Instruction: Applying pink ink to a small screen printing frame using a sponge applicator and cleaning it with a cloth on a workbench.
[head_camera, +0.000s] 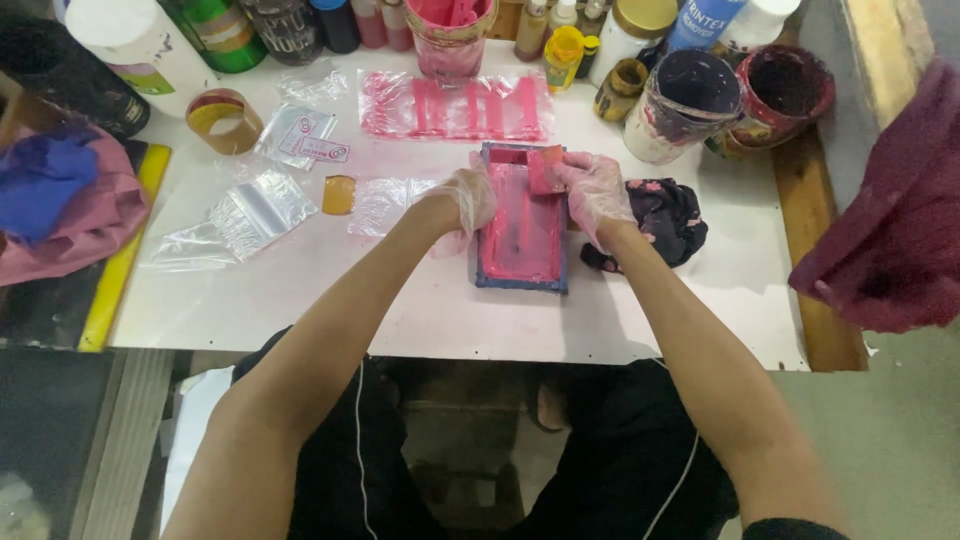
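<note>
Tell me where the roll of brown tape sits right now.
In the head view the roll of brown tape stands on the white table at its far left, beside clear plastic bags, well left of the left hand.

Jars (690, 100) behind; bare table (330, 300) near-left, seemingly.

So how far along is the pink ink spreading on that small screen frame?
Well under way: the small screen frame is already coated pink across most of its mesh. In hand: the gloved right hand holds a small pink scraper at the frame's far end while the gloved left hand steadies its left edge. Left: the pull toward the near end, judging by the scraper's position.
</note>
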